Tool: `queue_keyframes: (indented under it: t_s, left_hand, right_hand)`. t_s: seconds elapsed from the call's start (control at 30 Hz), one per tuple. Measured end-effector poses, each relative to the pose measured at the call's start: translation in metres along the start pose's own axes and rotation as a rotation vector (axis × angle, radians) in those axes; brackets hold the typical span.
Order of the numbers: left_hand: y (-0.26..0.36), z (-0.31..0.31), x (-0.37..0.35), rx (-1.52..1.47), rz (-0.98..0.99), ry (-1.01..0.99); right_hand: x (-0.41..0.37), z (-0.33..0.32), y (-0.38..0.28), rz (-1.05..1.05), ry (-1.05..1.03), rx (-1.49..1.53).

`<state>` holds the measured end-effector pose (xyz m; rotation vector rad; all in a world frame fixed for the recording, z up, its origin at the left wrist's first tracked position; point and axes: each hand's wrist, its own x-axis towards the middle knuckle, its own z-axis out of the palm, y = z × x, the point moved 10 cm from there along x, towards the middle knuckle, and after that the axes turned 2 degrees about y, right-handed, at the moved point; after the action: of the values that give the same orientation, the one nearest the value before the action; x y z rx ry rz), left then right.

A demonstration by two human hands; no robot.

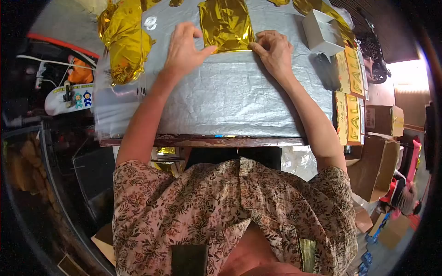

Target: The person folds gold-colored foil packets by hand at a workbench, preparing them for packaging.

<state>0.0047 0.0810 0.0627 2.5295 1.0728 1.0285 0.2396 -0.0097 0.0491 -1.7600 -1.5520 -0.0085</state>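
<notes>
A gold foil sheet (226, 25), shiny and wrinkled, lies on the silver-covered table in front of me, its near edge straight and its far end cut off by the view. My left hand (185, 49) is at its near left corner. The thumb tip rests on that corner, while the other fingers curl above the table, apart from the thumb. At the near right corner, my right hand (275, 51) has thumb and curled index finger together on the foil's edge.
Crumpled gold foil (126, 43) lies at the left, near a small white ring-shaped item (150, 23). To the right stand a white open box (322, 33) and printed boxes (351, 117) at the table's edge. Cardboard boxes (378, 158) are stacked beyond it.
</notes>
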Motion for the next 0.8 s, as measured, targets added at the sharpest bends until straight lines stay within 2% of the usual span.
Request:
queue_keyframes:
  t_s: [0.03, 0.1, 0.13, 0.2, 0.33, 0.43, 0.5, 0.53, 0.6, 0.7, 0.8]
  left_hand:
    - [0.008, -0.004, 0.009, -0.001, 0.006, -0.003]
    - [0.043, -0.006, 0.02, 0.053, 0.248, -0.036]
    - [0.043, 0.003, 0.024, 0.054, 0.246, -0.039]
    - [0.058, 0.034, 0.031, 0.11, 0.455, -0.14]
    - [0.05, 0.073, 0.033, 0.137, 0.406, -0.241]
    - [0.04, 0.084, 0.033, 0.236, 0.369, -0.31]
    - [0.036, 0.088, 0.03, 0.264, 0.344, -0.341]
    - [0.035, 0.088, 0.031, 0.264, 0.343, -0.337]
    - [0.035, 0.088, 0.03, 0.265, 0.34, -0.319]
    - [0.034, 0.087, 0.03, 0.246, 0.317, -0.309]
    - [0.035, 0.085, 0.029, 0.252, 0.327, -0.293]
  right_hand:
    - [0.0, -0.001, 0.0, 0.005, 0.005, -0.001]
    - [-0.001, -0.003, -0.005, -0.029, 0.028, -0.032]
    - [-0.001, -0.002, -0.004, -0.027, 0.025, -0.03]
    - [0.001, 0.001, -0.001, -0.029, -0.001, -0.005]
    - [0.0, -0.004, -0.003, -0.054, 0.034, 0.01]
    - [0.001, 0.005, 0.001, 0.006, -0.049, -0.014]
    - [-0.003, 0.0, -0.026, -0.241, 0.048, -0.035]
    - [-0.001, 0.001, -0.029, -0.245, 0.048, -0.035]
    - [-0.007, 0.023, -0.042, -0.393, -0.082, -0.438]
    - [-0.008, 0.037, -0.043, -0.44, -0.206, -0.517]
    - [-0.01, 0.04, -0.034, -0.392, -0.198, -0.457]
